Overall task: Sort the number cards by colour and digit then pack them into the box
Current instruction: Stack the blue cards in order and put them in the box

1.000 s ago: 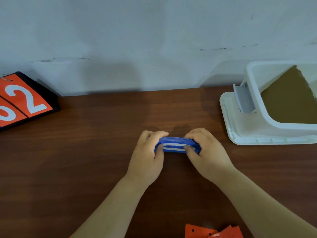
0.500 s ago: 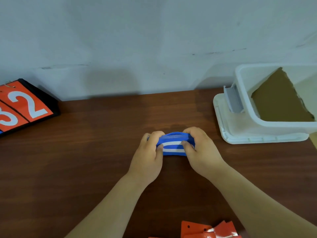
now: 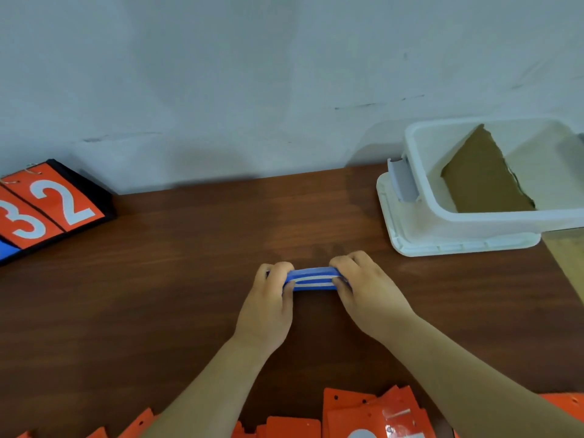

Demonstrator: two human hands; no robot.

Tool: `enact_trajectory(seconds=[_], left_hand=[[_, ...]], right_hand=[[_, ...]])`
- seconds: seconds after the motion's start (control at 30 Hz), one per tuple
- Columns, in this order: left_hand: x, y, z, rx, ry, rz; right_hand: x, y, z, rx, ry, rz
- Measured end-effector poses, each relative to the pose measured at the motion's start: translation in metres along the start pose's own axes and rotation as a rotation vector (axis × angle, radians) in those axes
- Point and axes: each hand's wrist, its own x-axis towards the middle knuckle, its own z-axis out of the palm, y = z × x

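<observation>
A stack of blue number cards (image 3: 313, 279) with white markings stands on edge on the brown table (image 3: 189, 295), mid-frame. My left hand (image 3: 268, 305) grips its left end and my right hand (image 3: 366, 292) grips its right end, thumbs on the near face. Several loose orange cards (image 3: 373, 415) lie along the table's near edge. The white plastic box (image 3: 474, 216) stands at the right rear, open, with a brown cardboard sheet (image 3: 483, 175) leaning inside.
An orange flip scoreboard (image 3: 47, 207) showing 3 and 2 on a black base sits at the far left by the wall. The box rests on its white lid (image 3: 395, 229). A grey wall runs behind the table.
The stack was bowed upward half a second ago and is flatter now. The view has tilted down and right, bringing more orange cards and more of the box into sight.
</observation>
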Motion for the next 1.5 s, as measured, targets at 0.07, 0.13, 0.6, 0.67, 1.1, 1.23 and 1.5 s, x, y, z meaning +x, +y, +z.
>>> enact_trajectory(seconds=[0.07, 0.13, 0.6, 0.67, 1.1, 1.23, 1.5], left_hand=[[0.003, 0.000, 0.002, 0.004, 0.005, -0.003], [0.005, 0.003, 0.001, -0.006, -0.011, -0.023], [0.035, 0.113, -0.094, 0.066, -0.237, 0.315], [0.047, 0.139, -0.101, 0.070, -0.260, 0.350], [0.098, 0.234, -0.057, -0.275, -0.154, 0.306], [0.118, 0.248, -0.043, -0.294, -0.222, 0.303], [0.143, 0.253, -0.014, -0.314, 0.100, 0.087]], right_hand=[[-0.001, 0.002, 0.003, 0.026, 0.002, 0.027], [0.001, -0.001, 0.004, 0.069, -0.006, 0.049], [-0.008, -0.030, -0.153, -0.052, -0.095, -0.092], [-0.010, -0.028, -0.183, -0.017, -0.032, -0.102], [-0.021, 0.028, -0.261, 0.227, 0.110, 0.148], [-0.014, 0.045, -0.270, 0.257, 0.131, 0.227], [0.010, 0.070, -0.277, 0.317, 0.218, 0.425]])
